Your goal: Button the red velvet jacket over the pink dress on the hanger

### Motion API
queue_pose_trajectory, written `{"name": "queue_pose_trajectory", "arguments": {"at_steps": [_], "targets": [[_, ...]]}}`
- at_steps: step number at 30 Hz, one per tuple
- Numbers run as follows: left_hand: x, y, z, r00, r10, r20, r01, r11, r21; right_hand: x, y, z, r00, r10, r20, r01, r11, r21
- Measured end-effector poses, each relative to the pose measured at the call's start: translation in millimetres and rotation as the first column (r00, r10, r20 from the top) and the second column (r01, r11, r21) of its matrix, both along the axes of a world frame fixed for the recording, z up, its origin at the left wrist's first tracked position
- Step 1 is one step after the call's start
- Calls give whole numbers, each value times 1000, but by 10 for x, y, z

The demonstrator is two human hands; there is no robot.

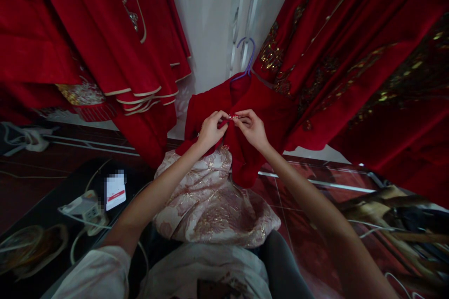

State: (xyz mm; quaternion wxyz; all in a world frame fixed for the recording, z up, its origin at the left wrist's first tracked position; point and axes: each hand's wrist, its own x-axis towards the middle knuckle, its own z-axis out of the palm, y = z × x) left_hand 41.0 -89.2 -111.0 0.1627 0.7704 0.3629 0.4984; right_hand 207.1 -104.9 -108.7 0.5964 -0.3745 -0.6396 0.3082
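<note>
A red jacket (206,107) hangs in front of me on a purple hanger (249,63), with its neck open. At its front edge, my left hand (212,131) and my right hand (253,130) meet, fingertips pinched. Both hold a small, shiny beaded fastener (231,117) on the jacket; its exact shape is mostly hidden by the fingers. A second beaded fastener (225,148) shows lower on the front. Below the jacket, pale pink brocade cloth (217,205) with gold patterning lies over my lap.
Long red garments (143,56) hang at the left, and red garments with gold embroidery (315,65) hang at the right. On a dark surface to my left lie a lit phone (115,191), a power strip (89,208) with cables and a clear plastic bag (31,247).
</note>
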Motion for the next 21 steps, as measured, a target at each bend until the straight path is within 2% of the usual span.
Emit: {"name": "queue_pose_trajectory", "arguments": {"at_steps": [3, 9, 21], "targets": [[-35, -25, 73, 994, -41, -102, 45, 998, 43, 20, -27, 38, 996, -67, 53, 65, 997, 44], [-29, -43, 174, 987, -70, -146, 79, 995, 57, 38, -39, 53, 986, -125, 107, 117, 990, 79], [-9, -39, 216, 968, -62, -243, 85, 993, 86, 140, 11, 43, 996, -31, 84, 30, 1000, 8]]}}
